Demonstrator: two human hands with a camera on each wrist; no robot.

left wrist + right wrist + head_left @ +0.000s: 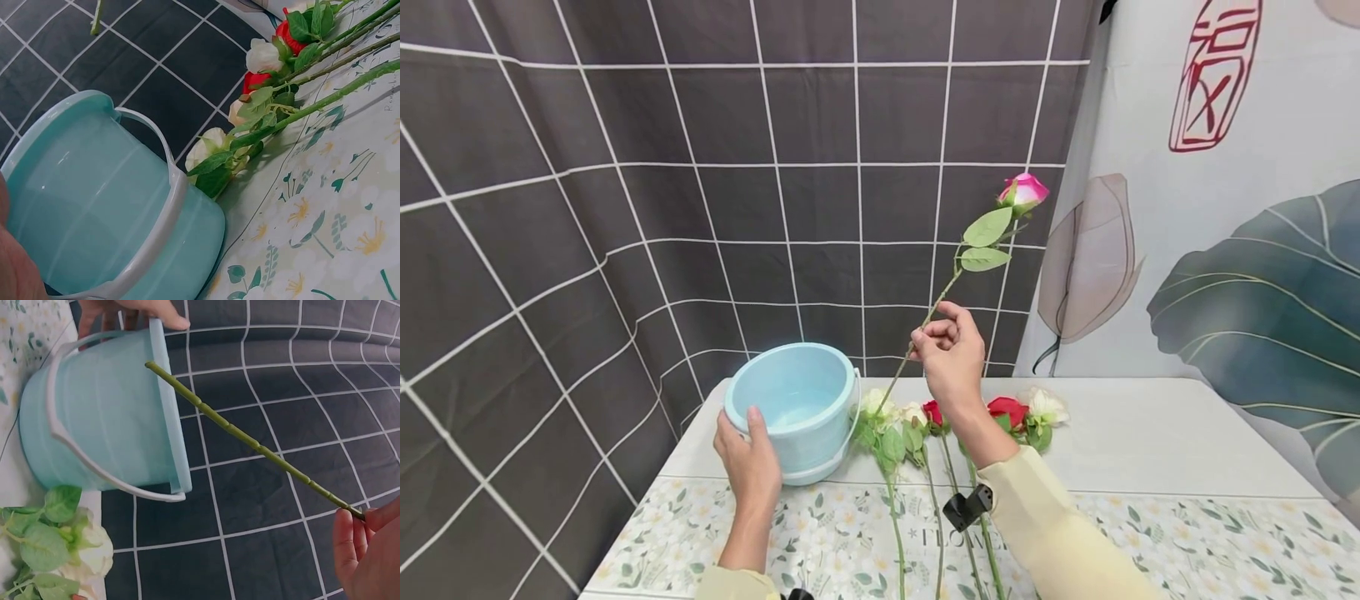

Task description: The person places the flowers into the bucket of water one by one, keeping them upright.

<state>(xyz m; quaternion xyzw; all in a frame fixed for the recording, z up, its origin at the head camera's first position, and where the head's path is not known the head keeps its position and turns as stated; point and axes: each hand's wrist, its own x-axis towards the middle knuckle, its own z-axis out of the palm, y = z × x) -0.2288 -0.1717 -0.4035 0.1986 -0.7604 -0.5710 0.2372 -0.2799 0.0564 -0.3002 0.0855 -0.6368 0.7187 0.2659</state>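
A pink-and-white rose [1022, 193] with green leaves is held up by its stem, tilted to the upper right. My right hand [951, 354] pinches that stem [262, 449] between thumb and fingers. The cut lower end of the stem is near the bucket's rim in the right wrist view. My left hand [748, 458] holds the near left side of a light blue bucket [808, 446], its thumb [175, 317] at the rim. The bucket stands upright on the table, its pale handle [159, 231] hanging down on one side.
White roses [206, 150] and red roses [1007, 410] lie in a row right of the bucket, stems toward me. They rest on a table [1180, 433] with a floral cover. A dark gridded curtain [812, 208] hangs behind; a printed one is at right.
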